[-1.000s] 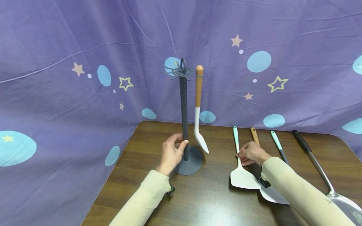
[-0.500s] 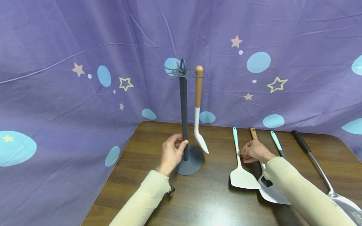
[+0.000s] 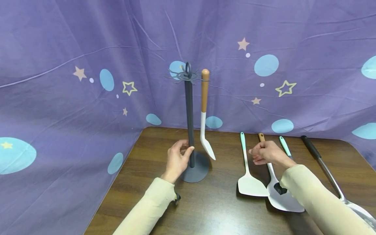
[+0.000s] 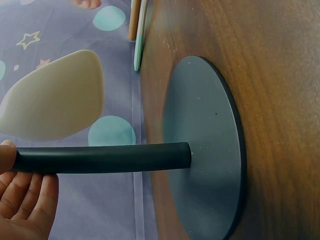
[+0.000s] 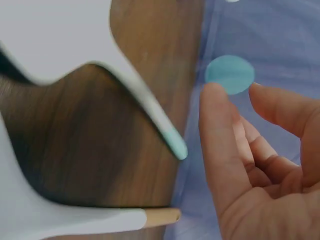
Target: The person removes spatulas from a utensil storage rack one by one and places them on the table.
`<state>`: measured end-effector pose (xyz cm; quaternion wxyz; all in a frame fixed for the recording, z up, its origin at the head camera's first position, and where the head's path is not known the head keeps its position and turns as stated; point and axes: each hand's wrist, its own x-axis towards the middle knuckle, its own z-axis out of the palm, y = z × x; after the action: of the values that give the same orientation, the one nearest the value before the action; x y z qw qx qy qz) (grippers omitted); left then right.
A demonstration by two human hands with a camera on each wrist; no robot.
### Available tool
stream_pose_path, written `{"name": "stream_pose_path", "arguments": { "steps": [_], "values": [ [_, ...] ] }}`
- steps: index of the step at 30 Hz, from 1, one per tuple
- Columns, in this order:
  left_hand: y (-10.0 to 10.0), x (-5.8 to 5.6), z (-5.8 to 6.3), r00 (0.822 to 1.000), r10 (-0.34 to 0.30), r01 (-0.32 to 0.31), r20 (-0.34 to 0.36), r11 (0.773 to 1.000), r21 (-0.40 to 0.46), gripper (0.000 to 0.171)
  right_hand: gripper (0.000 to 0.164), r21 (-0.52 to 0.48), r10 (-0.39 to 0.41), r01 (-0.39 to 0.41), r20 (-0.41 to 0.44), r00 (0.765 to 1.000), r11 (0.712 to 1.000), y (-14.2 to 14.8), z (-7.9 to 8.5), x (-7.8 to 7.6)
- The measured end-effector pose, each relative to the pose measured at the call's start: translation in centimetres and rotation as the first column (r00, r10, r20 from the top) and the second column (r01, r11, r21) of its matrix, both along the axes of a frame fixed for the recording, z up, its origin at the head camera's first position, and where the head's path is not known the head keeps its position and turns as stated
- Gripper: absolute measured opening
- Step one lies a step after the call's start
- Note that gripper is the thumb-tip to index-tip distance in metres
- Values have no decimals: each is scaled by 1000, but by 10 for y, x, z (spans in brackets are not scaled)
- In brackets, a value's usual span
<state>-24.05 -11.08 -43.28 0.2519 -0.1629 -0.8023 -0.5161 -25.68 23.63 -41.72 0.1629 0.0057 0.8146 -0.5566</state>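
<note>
My left hand (image 3: 177, 160) grips the dark grey pole of the utensil stand (image 3: 189, 117) low down, thumb in front. From a hook at the stand's top hangs a white spatula (image 3: 204, 94) with a wooden handle; its pale blade (image 4: 57, 100) is beside the pole in the left wrist view. My right hand (image 3: 268, 153) hovers over the lying utensils, and the right wrist view shows a gap between thumb and forefinger, nothing held. Left of it lies a white spatula with a mint handle (image 3: 251, 186). Partly under the hand and sleeve is another white, wooden-handled spatula (image 3: 283, 200).
A utensil with a mint handle (image 3: 284, 145) lies further right, mostly covered by my right arm. Beyond it is a metal turner with a black handle (image 3: 329, 173). The stand's round base (image 4: 205, 145) sits on the brown table (image 3: 211, 209), with a purple curtain (image 3: 229, 49) behind.
My right hand has let go of the mint-handled spatula's shaft and moved right and slightly up. The spatula stays on the table. My left hand keeps its hold on the stand.
</note>
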Motion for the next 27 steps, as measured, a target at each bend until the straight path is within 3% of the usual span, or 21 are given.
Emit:
{"name": "stream_pose_path", "arguments": {
  "steps": [9,16,19,22,27],
  "values": [
    [0,0,-1,1000,3,-3,-15,1000,-1,16,21,-25,-6,4,-112,994,1000,-12,13,12],
    [0,-1,-1,1000,2,-2,-20,1000,2,16,18,30,-63,72,-242,968,997,-26,19,26],
    [0,-1,-1,1000,2,-2,-18,1000,3,16,16,168,-37,97,-330,943,981,-32,22,32],
    [-1,-1,-1,1000,0,0,-20,1000,2,16,13,299,6,132,-420,907,945,-38,23,37],
    [0,0,-1,1000,2,-2,-16,1000,-2,16,8,324,40,160,-533,845,932,-47,22,42]
  ]
}}
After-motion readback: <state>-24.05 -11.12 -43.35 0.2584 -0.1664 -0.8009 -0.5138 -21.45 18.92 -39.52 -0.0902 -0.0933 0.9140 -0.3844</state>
